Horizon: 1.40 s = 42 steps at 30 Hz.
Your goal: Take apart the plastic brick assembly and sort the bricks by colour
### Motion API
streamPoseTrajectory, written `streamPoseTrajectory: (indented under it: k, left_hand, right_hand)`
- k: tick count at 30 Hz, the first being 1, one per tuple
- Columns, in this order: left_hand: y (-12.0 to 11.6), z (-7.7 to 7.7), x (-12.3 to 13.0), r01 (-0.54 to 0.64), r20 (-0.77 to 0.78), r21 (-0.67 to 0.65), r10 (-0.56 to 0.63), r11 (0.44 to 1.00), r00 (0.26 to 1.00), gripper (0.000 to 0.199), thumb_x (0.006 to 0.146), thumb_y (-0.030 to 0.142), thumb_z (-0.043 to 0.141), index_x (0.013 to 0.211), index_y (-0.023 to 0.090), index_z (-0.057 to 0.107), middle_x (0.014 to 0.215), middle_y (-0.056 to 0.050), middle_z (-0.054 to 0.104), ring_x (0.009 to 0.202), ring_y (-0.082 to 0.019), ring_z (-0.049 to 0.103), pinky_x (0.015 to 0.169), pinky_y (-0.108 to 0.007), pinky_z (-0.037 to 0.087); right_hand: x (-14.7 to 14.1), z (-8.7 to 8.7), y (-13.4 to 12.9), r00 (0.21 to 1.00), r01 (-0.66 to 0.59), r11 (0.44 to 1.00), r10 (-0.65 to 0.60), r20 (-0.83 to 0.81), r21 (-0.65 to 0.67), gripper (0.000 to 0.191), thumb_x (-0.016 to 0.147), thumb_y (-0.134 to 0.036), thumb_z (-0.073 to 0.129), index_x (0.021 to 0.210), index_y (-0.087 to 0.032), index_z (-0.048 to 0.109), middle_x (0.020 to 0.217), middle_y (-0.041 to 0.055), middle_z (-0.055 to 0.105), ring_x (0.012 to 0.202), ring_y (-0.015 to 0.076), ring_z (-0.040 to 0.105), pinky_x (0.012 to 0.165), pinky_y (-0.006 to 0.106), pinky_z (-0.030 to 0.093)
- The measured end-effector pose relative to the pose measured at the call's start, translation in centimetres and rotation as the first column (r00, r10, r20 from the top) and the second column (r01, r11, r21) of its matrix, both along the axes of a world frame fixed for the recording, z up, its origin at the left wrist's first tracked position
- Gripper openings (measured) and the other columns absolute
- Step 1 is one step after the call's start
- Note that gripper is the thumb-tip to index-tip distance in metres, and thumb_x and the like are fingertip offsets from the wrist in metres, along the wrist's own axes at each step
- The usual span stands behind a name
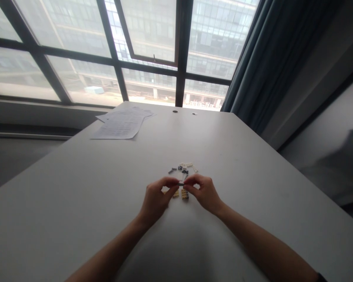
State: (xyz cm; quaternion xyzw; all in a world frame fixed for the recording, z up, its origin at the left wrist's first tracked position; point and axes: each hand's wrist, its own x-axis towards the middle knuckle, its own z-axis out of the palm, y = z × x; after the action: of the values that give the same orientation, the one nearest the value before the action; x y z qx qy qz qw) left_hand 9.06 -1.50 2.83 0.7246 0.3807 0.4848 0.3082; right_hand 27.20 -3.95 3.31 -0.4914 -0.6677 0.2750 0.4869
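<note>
Between my two hands is a small dark grey building brick (181, 184), pinched at either end. My left hand (159, 194) grips its left end with thumb and forefinger. On the other end, my right hand (202, 192) is closed in the same kind of pinch. Just below the fingers lie yellow bricks (175, 194), partly covered by my left hand, and a yellow and grey brick block (184, 194). Beyond the fingertips are white bricks (188, 165), black bricks (185, 171) and a grey piece (172, 170). The held piece's exact shape is too small to make out.
The white table (76, 188) stretches toward the windows. Printed papers (120, 123) lie at its far left. Two small round table fittings (175, 111) sit near the far edge. A dark curtain (259, 70) hangs at the right.
</note>
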Motion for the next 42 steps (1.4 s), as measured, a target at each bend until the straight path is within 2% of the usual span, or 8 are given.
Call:
streamPoseTrajectory:
  k: [4, 7, 13, 19, 30, 34, 39, 42]
  left_hand:
    - [-0.2, 0.5, -0.2, 0.033, -0.018, 0.176, -0.031, 0.984, 0.999, 0.008, 0.079, 0.018, 0.063, 0.072, 0.019, 0.066, 0.084, -0.004, 0.072, 0.078, -0.015, 0.068, 0.073, -0.025, 0.054]
    - [-0.2, 0.6, -0.3, 0.04, -0.026, 0.228, -0.035, 0.973, 0.999, 0.009, 0.079, 0.016, 0.063, 0.071, 0.019, 0.066, 0.084, -0.003, 0.072, 0.077, -0.014, 0.068, 0.075, -0.024, 0.053]
    - [-0.1, 0.2, -0.1, 0.002, -0.037, 0.112, 0.002, 0.994, 0.999, 0.007, 0.076, 0.022, 0.067, 0.083, 0.02, 0.067, 0.075, 0.0, 0.071, 0.068, -0.013, 0.066, 0.068, -0.023, 0.054]
    - [0.0, 0.1, -0.2, -0.009, -0.022, 0.03, 0.01, 1.0, 1.0, 0.013, 0.072, 0.028, 0.072, 0.08, 0.019, 0.067, 0.07, 0.001, 0.071, 0.064, -0.013, 0.065, 0.064, -0.022, 0.054]
    - [-1.0, 0.1, 0.1, -0.039, -0.079, 0.158, 0.052, 0.987, 0.996, 0.02, 0.071, 0.036, 0.075, 0.068, 0.019, 0.063, 0.06, 0.003, 0.067, 0.052, -0.011, 0.06, 0.059, -0.022, 0.052]
    - [-1.0, 0.0, 0.0, -0.009, -0.094, 0.205, 0.028, 0.979, 0.995, 0.02, 0.072, 0.034, 0.075, 0.067, 0.019, 0.063, 0.062, 0.002, 0.067, 0.054, -0.01, 0.06, 0.06, -0.021, 0.051]
    - [-0.8, -0.2, 0.0, 0.024, -0.107, 0.243, 0.002, 0.97, 0.994, 0.016, 0.075, 0.032, 0.073, 0.07, 0.019, 0.064, 0.066, 0.001, 0.067, 0.058, -0.011, 0.061, 0.061, -0.021, 0.05]
    - [-0.7, -0.3, 0.0, 0.094, -0.15, 0.281, -0.053, 0.955, 0.987, 0.008, 0.081, 0.026, 0.067, 0.076, 0.019, 0.066, 0.069, -0.001, 0.068, 0.063, -0.012, 0.062, 0.063, -0.022, 0.049]
  right_hand:
    - [-0.1, 0.2, -0.2, 1.0, -0.009, 0.996, 0.007, 0.019, 0.088, 0.004, 0.076, -0.02, 0.071, 0.078, -0.02, 0.067, 0.079, 0.0017, 0.067, 0.073, 0.0146, 0.061, 0.073, 0.028, 0.049]
    - [-0.1, 0.3, -0.3, 1.0, -0.024, 0.994, 0.025, -0.002, 0.11, 0.004, 0.076, -0.019, 0.07, 0.079, -0.02, 0.068, 0.082, 0.0022, 0.067, 0.075, 0.0148, 0.061, 0.075, 0.028, 0.049]
    - [0.0, -0.1, -0.1, 0.987, -0.014, 0.998, 0.005, -0.159, -0.053, 0.01, 0.075, -0.026, 0.072, 0.082, -0.019, 0.069, 0.075, 0.0015, 0.069, 0.069, 0.0145, 0.062, 0.069, 0.027, 0.05]
    - [-0.1, -0.2, 0.3, 0.915, -0.127, 0.981, 0.058, -0.399, -0.149, 0.018, 0.076, -0.034, 0.069, 0.084, -0.019, 0.071, 0.07, 0.0013, 0.068, 0.064, 0.0136, 0.061, 0.063, 0.026, 0.051]
    - [-0.5, 0.1, 0.0, 0.87, -0.233, 0.949, 0.107, -0.481, -0.211, 0.025, 0.072, -0.035, 0.072, 0.09, -0.018, 0.07, 0.067, 0.0003, 0.067, 0.062, 0.0126, 0.061, 0.062, 0.027, 0.051]
    - [-0.3, 0.2, -0.1, 0.876, -0.255, 0.944, 0.135, -0.464, -0.207, 0.026, 0.074, -0.035, 0.071, 0.093, -0.017, 0.071, 0.067, 0.0002, 0.066, 0.06, 0.0113, 0.059, 0.061, 0.026, 0.049]
    - [0.1, 0.2, 0.1, 0.849, -0.363, 0.892, 0.198, -0.49, -0.269, 0.033, 0.069, -0.029, 0.075, 0.098, -0.017, 0.069, 0.08, 0.0025, 0.069, 0.068, 0.0128, 0.063, 0.066, 0.027, 0.051]
    - [0.7, 0.1, 0.5, 0.868, -0.34, 0.903, 0.194, -0.457, -0.262, 0.031, 0.067, -0.027, 0.076, 0.095, -0.017, 0.068, 0.082, 0.0029, 0.069, 0.073, 0.0139, 0.065, 0.071, 0.028, 0.051]
